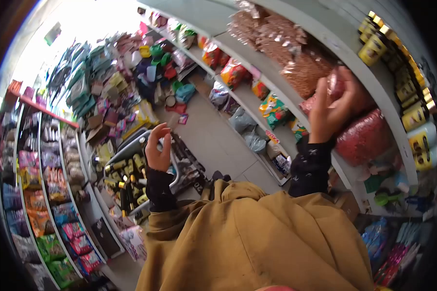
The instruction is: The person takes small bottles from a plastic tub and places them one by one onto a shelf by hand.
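Observation:
My right hand is at the shelf on the right, its thumb and fingers closed around part of a clear plastic bag of reddish bits. Just below that hand rests a fuller clear bag of red bits. Clear bags of brown pellets lie farther along the same shelf. My left hand hangs in the air with loosely bent fingers, holding nothing. Under it is a grey-rimmed shopping cart containing several dark bottles with yellow labels.
Yellow-labelled jars line the upper shelf at right. Colourful packets fill the lower shelf. A heap of mixed goods covers the far floor. Racks of bagged products stand at left. Grey floor tiles run between.

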The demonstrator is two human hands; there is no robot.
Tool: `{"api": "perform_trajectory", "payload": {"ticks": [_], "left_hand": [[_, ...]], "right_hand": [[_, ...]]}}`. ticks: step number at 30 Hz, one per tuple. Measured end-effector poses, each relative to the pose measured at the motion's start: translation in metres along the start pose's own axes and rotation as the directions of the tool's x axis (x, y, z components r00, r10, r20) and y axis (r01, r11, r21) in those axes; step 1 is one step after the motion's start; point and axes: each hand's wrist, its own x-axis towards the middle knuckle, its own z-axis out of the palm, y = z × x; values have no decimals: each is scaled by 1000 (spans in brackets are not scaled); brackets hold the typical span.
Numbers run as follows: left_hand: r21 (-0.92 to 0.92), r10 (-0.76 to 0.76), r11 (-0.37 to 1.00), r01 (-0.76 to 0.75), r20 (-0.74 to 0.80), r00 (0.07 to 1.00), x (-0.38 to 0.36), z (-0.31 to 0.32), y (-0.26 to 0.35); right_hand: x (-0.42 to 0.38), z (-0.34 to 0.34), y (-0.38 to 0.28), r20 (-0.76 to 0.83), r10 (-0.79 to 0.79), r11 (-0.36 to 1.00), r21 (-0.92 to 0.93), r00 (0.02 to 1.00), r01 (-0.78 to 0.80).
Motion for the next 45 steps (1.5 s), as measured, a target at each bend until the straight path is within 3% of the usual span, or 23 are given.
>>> {"api": "perform_trajectory", "payload": {"ticks": [1, 3, 5, 6, 8, 9, 12, 17, 20, 25, 28, 29, 33, 36, 41, 43, 45], "left_hand": [[-55, -110, 993, 106, -80, 991, -18, -14, -20], [-88, -247, 969, 233, -220, 944, -54, -43, -42], [-26, -340, 937, 347, -291, 895, -86, -56, -51], [5, -378, 917, 400, -316, 870, -105, -61, -60], [65, -431, 875, 480, -347, 833, -138, -69, -83], [95, -448, 857, 507, -349, 823, -152, -70, -92], [183, -526, 768, 614, -368, 767, -185, -65, -114], [283, -506, 722, 631, -406, 761, -203, -66, -137], [319, -519, 681, 659, -425, 742, -193, -75, -144], [246, -548, 696, 675, -425, 720, -187, -82, -182], [563, -312, 527, 636, -568, 761, -165, -77, -193], [556, -320, 528, 642, -570, 757, -160, -76, -202], [518, -378, 397, 758, -660, 649, -134, -76, -236], [511, -585, 118, 851, -657, 475, -120, -77, -248], [482, -586, 210, 851, -635, 504, -130, -91, -255], [46, -622, 563, 825, -634, 459, -137, -95, -250], [16, -630, 602, 798, -605, 487, -143, -100, -227]], "right_hand": [[-21, 20, -12, 103, 64, 984, 162, 993, -80], [-60, 50, -52, 451, 118, 925, 273, 885, -263], [-107, 74, -88, 703, 51, 783, 413, 709, -466], [-130, 84, -104, 735, 14, 750, 441, 678, -493], [-175, 99, -133, 877, -107, 684, 406, 468, -606], [-196, 106, -143, 885, -140, 661, 418, 444, -623], [-252, 118, -161, 949, -272, 620, 300, 160, -725], [-305, 134, -178, 931, -364, 596, 257, 30, -761], [-328, 148, -182, 900, -430, 682, 272, -72, -679], [-355, 167, -190, 883, -459, 696, 291, -95, -657], [-366, 173, -192, 887, -454, 693, 296, -80, -658], [-365, 173, -194, 887, -454, 698, 291, -90, -654], [-355, 173, -198, 889, -425, 689, 197, -169, -697], [-351, 173, -194, 895, -407, 667, 155, -182, -729], [-346, 174, -186, 910, -372, 646, 114, -181, -754], [-342, 175, -185, 916, -357, 610, 79, -183, -789], [-337, 173, -183, 923, -340, 590, 59, -182, -805]]}}
